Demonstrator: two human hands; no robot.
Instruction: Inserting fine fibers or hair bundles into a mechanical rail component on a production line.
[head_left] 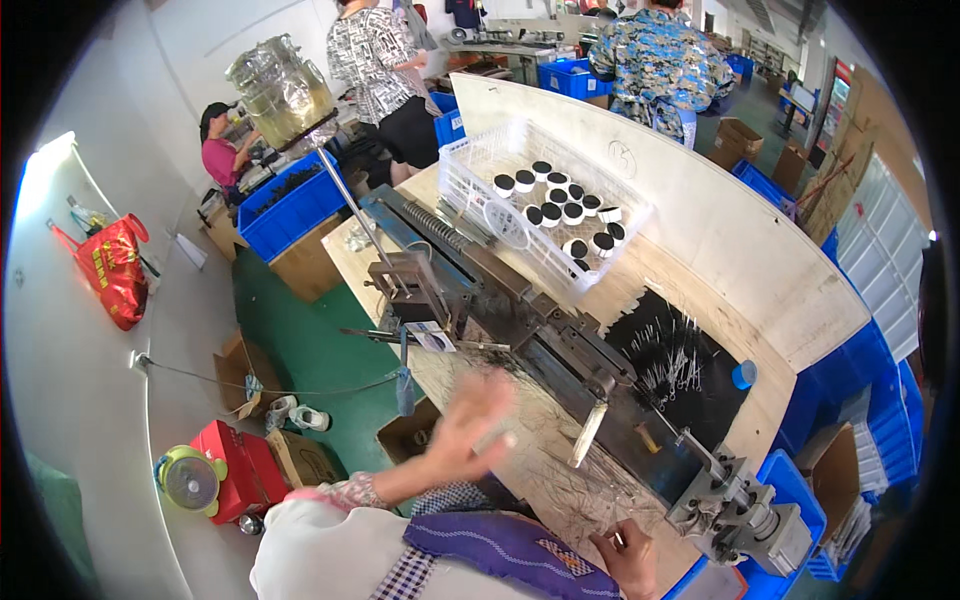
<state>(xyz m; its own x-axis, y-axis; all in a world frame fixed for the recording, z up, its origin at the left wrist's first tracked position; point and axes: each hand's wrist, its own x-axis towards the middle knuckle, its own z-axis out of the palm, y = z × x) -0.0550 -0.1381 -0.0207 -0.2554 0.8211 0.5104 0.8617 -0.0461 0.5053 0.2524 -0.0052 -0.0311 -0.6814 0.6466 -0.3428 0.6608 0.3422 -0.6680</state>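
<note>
My left hand point(465, 430) is raised over the near side of the wooden workbench point(540, 440), fingers stretched out and blurred, with nothing visible in it. At the bench's front edge, my right hand point(628, 558) has its fingers curled together; whatever they may hold is too small to make out. A long dark metal bench machine point(560, 360) runs diagonally across the bench, beyond both hands. It has a coil spring, a pale lever handle point(590, 432) and a clamp-like metal head point(745, 515) at its right end. Thin dark scraps lie scattered between my hands.
Behind the machine, a white plastic crate point(560, 270) holds several black-topped round pieces. Thin shiny metal pieces lie on a black mat point(710, 410) near a blue cap point(744, 375). A white board point(700, 200) borders the bench. Blue bins point(290, 212) and other people stand around.
</note>
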